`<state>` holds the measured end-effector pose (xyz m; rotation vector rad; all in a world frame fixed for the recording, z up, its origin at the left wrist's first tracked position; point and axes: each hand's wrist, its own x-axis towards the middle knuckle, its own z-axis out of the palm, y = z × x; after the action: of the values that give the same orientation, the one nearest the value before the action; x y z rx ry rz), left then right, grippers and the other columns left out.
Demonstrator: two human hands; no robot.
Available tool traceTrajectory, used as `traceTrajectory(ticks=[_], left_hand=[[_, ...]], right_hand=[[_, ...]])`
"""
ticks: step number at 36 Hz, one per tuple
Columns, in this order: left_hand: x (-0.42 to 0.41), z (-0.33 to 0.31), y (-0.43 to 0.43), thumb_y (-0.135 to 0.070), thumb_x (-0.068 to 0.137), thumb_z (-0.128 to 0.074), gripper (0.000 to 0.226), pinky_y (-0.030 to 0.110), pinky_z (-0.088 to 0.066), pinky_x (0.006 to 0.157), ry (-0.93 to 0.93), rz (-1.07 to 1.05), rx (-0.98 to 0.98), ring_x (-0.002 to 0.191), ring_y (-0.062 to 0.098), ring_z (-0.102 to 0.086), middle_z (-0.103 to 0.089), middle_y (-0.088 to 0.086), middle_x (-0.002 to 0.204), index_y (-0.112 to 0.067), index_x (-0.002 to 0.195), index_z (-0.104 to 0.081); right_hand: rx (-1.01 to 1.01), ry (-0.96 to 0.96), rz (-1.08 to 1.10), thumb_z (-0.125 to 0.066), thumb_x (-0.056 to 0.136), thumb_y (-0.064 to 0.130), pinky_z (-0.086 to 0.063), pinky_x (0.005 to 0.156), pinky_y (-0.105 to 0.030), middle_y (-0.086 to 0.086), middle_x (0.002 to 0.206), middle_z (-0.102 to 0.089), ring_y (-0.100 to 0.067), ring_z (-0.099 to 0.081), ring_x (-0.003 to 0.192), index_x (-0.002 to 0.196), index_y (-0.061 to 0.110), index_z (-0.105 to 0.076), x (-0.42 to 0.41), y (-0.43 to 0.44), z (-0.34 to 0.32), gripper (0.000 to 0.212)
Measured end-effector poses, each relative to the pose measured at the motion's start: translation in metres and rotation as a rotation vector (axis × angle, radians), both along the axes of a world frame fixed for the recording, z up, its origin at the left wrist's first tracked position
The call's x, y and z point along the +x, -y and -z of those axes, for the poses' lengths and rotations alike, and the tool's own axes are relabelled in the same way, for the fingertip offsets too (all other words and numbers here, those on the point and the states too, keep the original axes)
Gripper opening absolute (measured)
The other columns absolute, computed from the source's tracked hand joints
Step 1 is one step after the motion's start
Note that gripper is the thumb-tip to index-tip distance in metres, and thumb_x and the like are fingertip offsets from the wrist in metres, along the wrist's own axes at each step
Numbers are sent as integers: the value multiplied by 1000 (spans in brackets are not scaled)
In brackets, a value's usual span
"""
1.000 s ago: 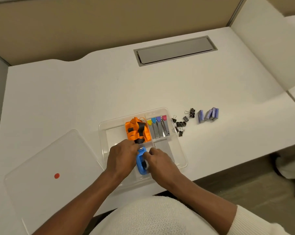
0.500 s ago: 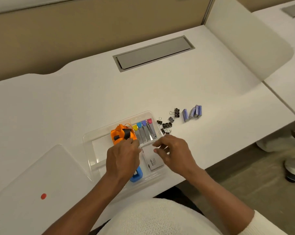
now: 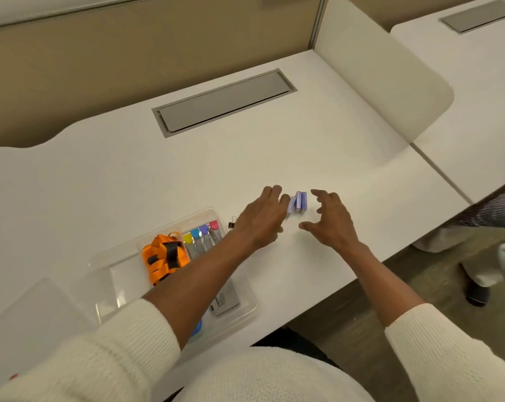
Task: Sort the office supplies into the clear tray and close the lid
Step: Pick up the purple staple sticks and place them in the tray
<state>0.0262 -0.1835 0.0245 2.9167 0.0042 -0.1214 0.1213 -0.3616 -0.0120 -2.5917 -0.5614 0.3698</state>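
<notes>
The clear tray (image 3: 247, 307) sits near the desk's front edge under my left forearm. It holds an orange lanyard (image 3: 163, 258), several colour-tipped clips (image 3: 201, 238), a grey card pack (image 3: 226, 300) and a mostly hidden blue object (image 3: 197, 329). A few small purple staple boxes (image 3: 298, 202) stand on the desk to the right of the tray. My left hand (image 3: 261, 217) is open with fingertips touching their left side. My right hand (image 3: 331, 219) is open just right of them, fingers spread, not touching. One black binder clip (image 3: 232, 222) shows by my left wrist; the others are hidden.
The clear lid (image 3: 28, 320) lies flat at the left front, with a red dot (image 3: 13, 376) near the edge. A grey cable hatch (image 3: 223, 101) is set into the desk at the back. A white divider (image 3: 381, 82) stands at the right. Another person's legs (image 3: 483, 227) are beyond the desk corner.
Both hands left the tray and reached right to either side of the purple staple boxes. The blue object stays in the tray. The view swung right.
</notes>
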Motion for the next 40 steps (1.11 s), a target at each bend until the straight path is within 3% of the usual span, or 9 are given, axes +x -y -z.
traceTrajectory(ticks=[3, 6, 12, 18, 21, 27, 32, 36, 40], left_hand=[[26, 11, -1, -31, 74, -90, 80, 36, -49, 74, -51, 16, 51, 126, 31, -44, -45, 13, 140, -4, 135, -46], [40, 22, -2, -33, 70, -92, 83, 35, -46, 75, -98, 32, 70, 123, 30, -43, -46, 12, 136, -5, 133, -46], [57, 41, 4, -28, 73, -90, 77, 37, -52, 81, -145, 31, 21, 120, 28, -44, -48, 11, 133, -6, 132, -46], [62, 49, 9, -29, 76, -88, 61, 32, -45, 81, -102, 1, -82, 110, 25, -46, -55, 8, 120, -7, 122, -54], [63, 48, 9, -30, 79, -84, 49, 32, -41, 76, -79, -15, -113, 105, 24, -46, -56, 5, 111, -10, 113, -56], [55, 35, 9, -30, 81, -81, 42, 37, -48, 78, -40, -90, -148, 102, 24, -47, -55, 6, 107, -9, 106, -55], [35, 18, 2, -27, 82, -81, 38, 32, -43, 73, 67, -173, -177, 100, 22, -46, -55, 4, 106, -9, 106, -57], [7, -4, -10, -27, 82, -82, 39, 33, -46, 72, 101, -267, -189, 90, 16, -40, -56, 5, 106, -11, 108, -58], [-36, -25, -31, -32, 79, -86, 46, 31, -40, 70, 76, -345, -194, 85, 16, -42, -55, 6, 105, -10, 110, -60]], right_hand=[[-11, -55, -62, -90, 68, 39, -54, 92, -45, -6, 138, -47, -26, -63, 110, 149, 27, -36, 16, -2, 10, 98], [-6, -75, -116, -90, 67, 38, -53, 92, -44, -5, 138, -47, -26, -62, 111, 149, 27, -35, 26, -5, 17, 100], [41, -126, -181, -92, 66, 38, -54, 84, -35, -1, 130, -47, -18, -67, 86, 147, 32, -41, 49, -10, 23, 95], [61, -152, -243, -89, 69, 35, -37, 69, -19, 3, 109, -47, 3, -53, 78, 130, 30, -57, 63, -15, 24, 69], [53, -128, -243, -89, 70, 32, -36, 68, -19, 3, 105, -48, 0, -49, 80, 126, 26, -61, 65, -16, 26, 63], [14, -80, -253, -88, 72, 30, -52, 81, -31, -4, 113, -56, -21, -63, 94, 128, 20, -62, 63, -18, 21, 62], [78, -41, -232, -90, 72, 27, -57, 83, -38, -6, 115, -58, -19, -69, 78, 126, 17, -63, 50, -23, -5, 61], [184, -9, -259, -92, 69, 29, -53, 73, -21, -1, 110, -59, -6, -64, 71, 122, 19, -66, 28, -40, -29, 60], [245, -30, -360, -92, 69, 28, -46, 67, -9, 2, 108, -58, -7, -64, 75, 123, 21, -66, -2, -68, -45, 60]])
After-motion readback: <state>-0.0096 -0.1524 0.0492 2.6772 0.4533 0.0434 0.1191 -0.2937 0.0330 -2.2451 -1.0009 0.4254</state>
